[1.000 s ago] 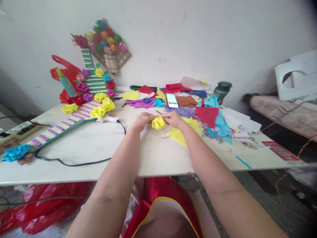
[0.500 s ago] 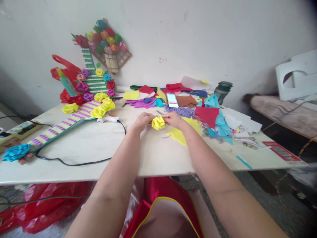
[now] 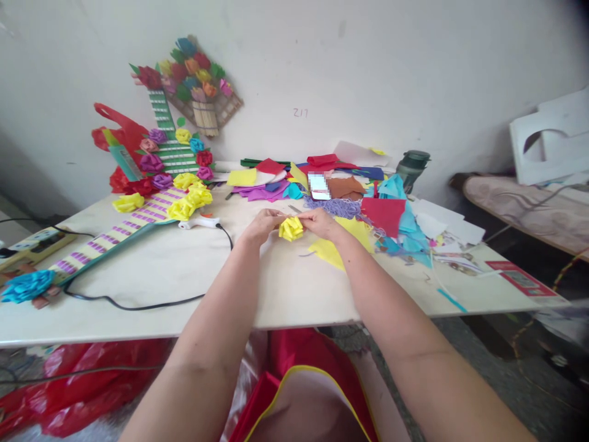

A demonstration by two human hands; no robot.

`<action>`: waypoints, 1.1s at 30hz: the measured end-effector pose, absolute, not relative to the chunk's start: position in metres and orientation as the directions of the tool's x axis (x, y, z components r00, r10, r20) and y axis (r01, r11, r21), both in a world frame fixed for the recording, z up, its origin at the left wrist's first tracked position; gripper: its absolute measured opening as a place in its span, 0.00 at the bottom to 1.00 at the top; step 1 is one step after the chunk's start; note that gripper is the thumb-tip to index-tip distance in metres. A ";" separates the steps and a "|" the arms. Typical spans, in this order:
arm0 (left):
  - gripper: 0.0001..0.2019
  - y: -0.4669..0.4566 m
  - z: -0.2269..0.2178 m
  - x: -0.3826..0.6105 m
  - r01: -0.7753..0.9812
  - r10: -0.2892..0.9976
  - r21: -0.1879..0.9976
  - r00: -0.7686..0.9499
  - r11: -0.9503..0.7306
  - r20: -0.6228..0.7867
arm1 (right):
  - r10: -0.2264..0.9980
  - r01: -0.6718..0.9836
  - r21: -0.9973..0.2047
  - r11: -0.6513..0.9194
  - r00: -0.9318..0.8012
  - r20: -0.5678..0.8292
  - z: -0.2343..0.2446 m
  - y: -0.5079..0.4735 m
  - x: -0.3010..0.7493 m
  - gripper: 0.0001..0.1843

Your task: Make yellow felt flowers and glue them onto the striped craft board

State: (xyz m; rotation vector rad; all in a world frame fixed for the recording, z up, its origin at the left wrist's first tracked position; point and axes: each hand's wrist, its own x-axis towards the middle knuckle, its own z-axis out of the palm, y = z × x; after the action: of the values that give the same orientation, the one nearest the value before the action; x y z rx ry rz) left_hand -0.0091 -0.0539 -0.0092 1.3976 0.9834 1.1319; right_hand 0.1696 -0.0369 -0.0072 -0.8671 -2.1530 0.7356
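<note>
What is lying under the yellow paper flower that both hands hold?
Under the yellow paper flower the pale wooden table shows, with a flat yellow paper sheet beside it. The spot directly beneath is covered.

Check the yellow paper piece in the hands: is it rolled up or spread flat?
Rolled up. The yellow paper flower is a bunched, layered coil pinched between the left hand and right hand, above the table.

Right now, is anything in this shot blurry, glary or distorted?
Head view: soft even daylight, no glare; the yellow paper flower between the left hand and right hand is slightly soft; the table edge bows and the corners darken from the wide lens.
</note>
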 end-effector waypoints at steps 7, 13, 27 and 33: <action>0.11 -0.056 -0.007 -0.009 -0.047 0.976 0.993 0.188 -0.106 0.113 | 0.709 0.482 -0.520 0.705 -0.482 0.515 -0.012 -0.032 0.169 0.15; 0.15 -0.056 -0.008 -0.010 -0.064 0.977 0.993 0.183 -0.099 0.109 | 0.680 0.618 -0.342 0.708 -0.467 0.566 -0.005 -0.039 0.165 0.17; 0.15 -0.058 -0.008 -0.007 -0.088 0.979 0.994 0.189 -0.058 0.074 | 0.656 0.695 -0.193 0.693 -0.495 0.570 -0.001 -0.041 0.166 0.17; 0.14 -0.055 -0.009 -0.007 -0.102 0.988 0.993 0.134 -0.058 0.071 | 0.630 0.706 -0.122 0.698 -0.524 0.573 -0.004 -0.042 0.165 0.17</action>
State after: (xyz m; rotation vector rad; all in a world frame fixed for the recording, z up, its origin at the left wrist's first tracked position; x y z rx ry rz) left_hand -0.0074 -0.0555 -0.0093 1.2457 1.0052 1.1985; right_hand 0.1649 -0.0421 -0.0036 -1.0178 -2.3093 -0.1671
